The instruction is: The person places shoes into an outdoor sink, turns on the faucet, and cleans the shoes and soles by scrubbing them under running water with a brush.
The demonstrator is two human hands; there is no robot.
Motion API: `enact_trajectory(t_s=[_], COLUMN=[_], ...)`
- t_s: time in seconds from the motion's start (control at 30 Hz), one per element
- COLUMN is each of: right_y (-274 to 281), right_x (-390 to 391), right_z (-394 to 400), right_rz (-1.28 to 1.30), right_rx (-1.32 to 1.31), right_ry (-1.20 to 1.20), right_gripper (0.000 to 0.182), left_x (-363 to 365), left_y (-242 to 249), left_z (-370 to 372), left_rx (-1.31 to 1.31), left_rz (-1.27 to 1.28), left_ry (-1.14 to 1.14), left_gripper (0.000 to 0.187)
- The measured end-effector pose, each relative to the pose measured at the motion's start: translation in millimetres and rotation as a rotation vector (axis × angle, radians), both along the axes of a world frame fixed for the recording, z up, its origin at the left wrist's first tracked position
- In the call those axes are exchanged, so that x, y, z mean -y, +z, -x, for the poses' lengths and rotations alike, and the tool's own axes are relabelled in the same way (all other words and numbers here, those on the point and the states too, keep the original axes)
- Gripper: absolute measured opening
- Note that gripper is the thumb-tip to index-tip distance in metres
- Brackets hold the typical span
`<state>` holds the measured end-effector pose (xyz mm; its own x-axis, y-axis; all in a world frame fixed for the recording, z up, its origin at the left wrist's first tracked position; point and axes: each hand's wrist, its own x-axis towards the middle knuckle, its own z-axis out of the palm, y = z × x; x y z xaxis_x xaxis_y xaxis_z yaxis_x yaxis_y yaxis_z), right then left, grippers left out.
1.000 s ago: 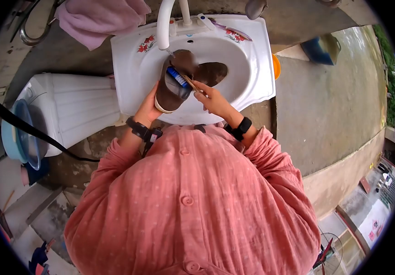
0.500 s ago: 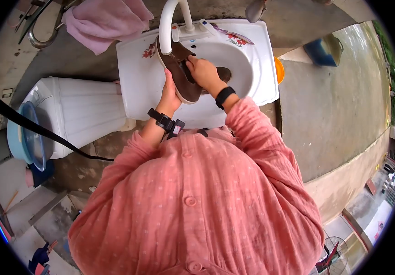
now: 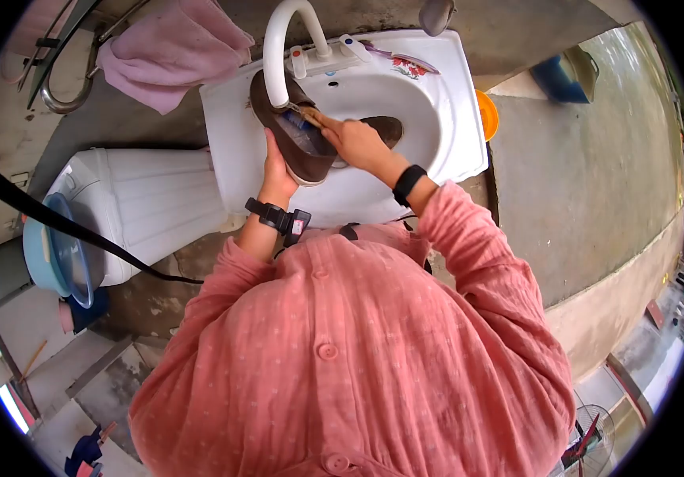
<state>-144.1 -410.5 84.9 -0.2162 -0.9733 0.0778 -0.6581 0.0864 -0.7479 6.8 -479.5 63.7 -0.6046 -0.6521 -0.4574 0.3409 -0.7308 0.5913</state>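
Two sets of fingers grip: the right hand's (image 3: 360,146) one blue-headed brush (image 3: 297,120) inside one brown shoe (image 3: 308,164), the left hand's (image 3: 278,176) that shoe's side, below one white faucet (image 3: 276,65). One other shoe (image 3: 387,129) lies in one sink (image 3: 455,95).

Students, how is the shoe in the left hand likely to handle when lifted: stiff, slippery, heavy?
The shoe will probably feel fairly stiff: its opening stands open in the left hand. It may be wet and slippery, being under the tap. Its opening faces up, so trapped water could make it heavier.
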Motion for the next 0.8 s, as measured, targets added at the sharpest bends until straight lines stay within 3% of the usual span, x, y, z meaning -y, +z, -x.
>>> enact_trajectory(t_s=[0.1, 0.23, 0.3, 0.37, 0.43, 0.5, 0.57, 0.6, 0.7, 0.73, 0.8], right_y=[-10.1, 3.7, -11.5, -26.0, 3.3, 0.5, 0.9, -20.9, 7.7, 3.5, -5.5], right_x=[27.6, -4.0, 13.0, 23.9, 7.9, -2.9, 8.5, 29.2, 17.6, 4.8, 6.1], right_z=[-6.9, -10.0, 8.2, -0.6, -12.3, -5.8, 9.6, 11.8, -16.9, -15.9, 1.0], right_rz=[0.053, 0.029, -0.103, -0.037, 0.004, 0.062, -0.046, -0.033, 0.037, 0.079, 0.022], right_rx=[-0.091, 0.068, 0.075, 0.014, 0.066, 0.097, 0.026, -0.043, 0.091, 0.107, 0.092], right_ry=[-0.083, 0.111, 0.022, -0.065, 0.016, 0.056, -0.055, -0.058, -0.014, 0.092, 0.085], right_gripper=[0.023, 0.026, 0.032, 0.034, 0.029, 0.024, 0.024, 0.023, 0.029, 0.031, 0.032], left_x=[-12.0, 6.3, -3.3, -4.6, 7.4, 11.7, -0.6, -6.9, 2.2, 5.6, 7.3], left_y=[8.5, 18.3, 13.0, 6.7, 5.0, 7.3, 8.8, 4.6, 7.5, 8.3, 8.3], left_z=[7.5, -1.2, 4.2, 8.3, 1.9, 2.7, 10.0, 13.7, 4.5, 3.6, 0.4], left_rx=[0.140, 0.052, 0.160, 0.120, 0.065, 0.041, 0.117, 0.130, 0.076, 0.076, 0.094], left_rz=[0.037, -0.018, 0.075, 0.053, 0.047, 0.025, 0.020, 0.097, 0.125, 0.127, 0.050], left_ry=[-0.030, 0.054, 0.013, -0.030, 0.018, 0.017, -0.025, -0.061, 0.006, 0.007, 0.009], left_gripper=[0.061, 0.063, 0.063, 0.061, 0.061, 0.061, 0.061, 0.060, 0.064, 0.064, 0.064])
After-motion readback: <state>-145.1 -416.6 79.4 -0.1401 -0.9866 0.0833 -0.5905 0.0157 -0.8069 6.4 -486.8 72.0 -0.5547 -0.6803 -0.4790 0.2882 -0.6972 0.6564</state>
